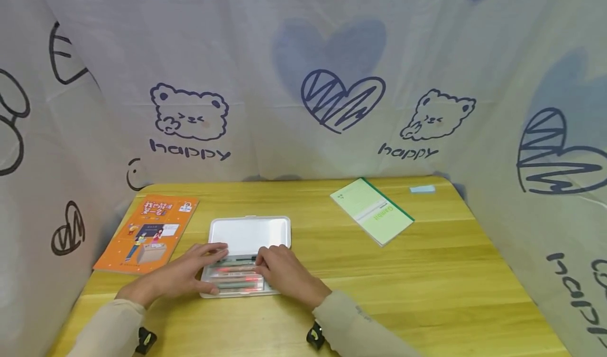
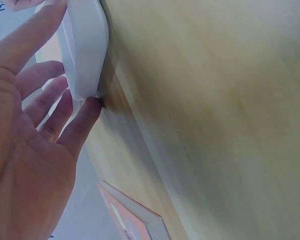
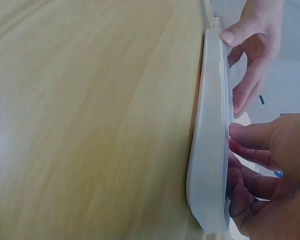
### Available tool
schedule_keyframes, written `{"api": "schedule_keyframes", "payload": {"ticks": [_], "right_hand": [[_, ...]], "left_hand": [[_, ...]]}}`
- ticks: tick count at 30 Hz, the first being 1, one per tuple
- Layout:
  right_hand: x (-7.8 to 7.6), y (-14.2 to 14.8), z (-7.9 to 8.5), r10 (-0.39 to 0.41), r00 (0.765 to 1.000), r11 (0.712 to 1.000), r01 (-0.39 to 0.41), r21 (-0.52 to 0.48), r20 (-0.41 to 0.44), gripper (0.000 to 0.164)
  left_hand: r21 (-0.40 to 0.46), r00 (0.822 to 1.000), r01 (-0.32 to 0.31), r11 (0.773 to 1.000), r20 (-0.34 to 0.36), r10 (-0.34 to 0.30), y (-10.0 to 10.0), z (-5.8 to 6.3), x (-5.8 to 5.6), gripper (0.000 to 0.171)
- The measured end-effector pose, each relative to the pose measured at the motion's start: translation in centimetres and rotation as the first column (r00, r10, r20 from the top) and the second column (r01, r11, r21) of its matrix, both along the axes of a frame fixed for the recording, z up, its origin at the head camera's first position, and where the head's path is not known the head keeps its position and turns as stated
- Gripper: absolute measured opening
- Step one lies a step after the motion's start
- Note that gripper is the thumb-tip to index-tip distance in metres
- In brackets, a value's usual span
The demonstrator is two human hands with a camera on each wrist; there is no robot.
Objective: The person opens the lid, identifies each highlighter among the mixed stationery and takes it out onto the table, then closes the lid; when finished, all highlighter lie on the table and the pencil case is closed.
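Head: pencil case (image 1: pixel 250 235) against spread left grip (image 1: pixel 184 271), under curled right grip (image 1: pixel 286 274), hold unclear.

Bare tabletop (image 1: pixel 310 228) offered a passage between the pencil case (image 1: pixel 250 231) and green notebook (image 1: pixel 372 211); the left hand (image 1: pixel 177 274) and right hand (image 1: pixel 290 274) blocked the case's 2 sides; an orange book (image 1: pixel 147 236) lay leftward.

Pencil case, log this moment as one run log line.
pencil case: open; pens: inside; left hand: touches case's left end; right hand: at case's right end, grip unclear

2 hands (image 3: pixel 277 202) touch a white case (image 3: pixel 210 125).
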State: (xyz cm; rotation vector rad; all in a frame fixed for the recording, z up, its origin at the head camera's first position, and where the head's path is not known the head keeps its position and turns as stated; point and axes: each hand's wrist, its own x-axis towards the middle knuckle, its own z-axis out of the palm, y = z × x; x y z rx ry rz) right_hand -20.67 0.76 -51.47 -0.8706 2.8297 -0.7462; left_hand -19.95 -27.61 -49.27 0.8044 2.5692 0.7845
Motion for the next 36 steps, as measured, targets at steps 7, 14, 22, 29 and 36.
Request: {"api": "schedule_keyframes", "payload": {"ticks": [7, 14, 22, 29, 36], "right_hand": [[0.5, -0.9, 0.0, -0.016, 1.000, 0.999, 0.016, -0.036, -0.016, 0.010], [0.8, -1.3, -0.1, -0.036, 0.993, 0.999, 0.034, -0.013, -0.114, 0.014], [0.3, 0.7, -0.2, -0.039, 0.971, 0.999, 0.041, 0.004, -0.236, 0.011], [-0.6, 9.5, 0.5, -0.176, 0.979, 0.976, 0.159, -0.150, -0.102, 0.008], [-0.6, 18.0, -1.1, -0.248, 0.967, 0.959, 0.238, -0.154, -0.053, 0.005]], "left_hand": [[0.007, 1.000, 0.007, 1.000, 0.002, -0.007, 0.0, -0.5, 0.0, 0.091], [0.015, 1.000, -0.003, 1.000, 0.009, 0.003, -0.1, -0.9, 0.0, 0.091], [0.028, 1.000, -0.008, 1.000, 0.002, 0.008, 0.0, -1.1, -0.1, 0.093], [0.006, 1.000, -0.022, 1.000, 0.007, 0.022, -0.1, -1.1, -0.3, 0.094], [-0.003, 1.000, -0.013, 1.000, -0.002, 0.013, -0.4, -0.8, -0.2, 0.095]]}}
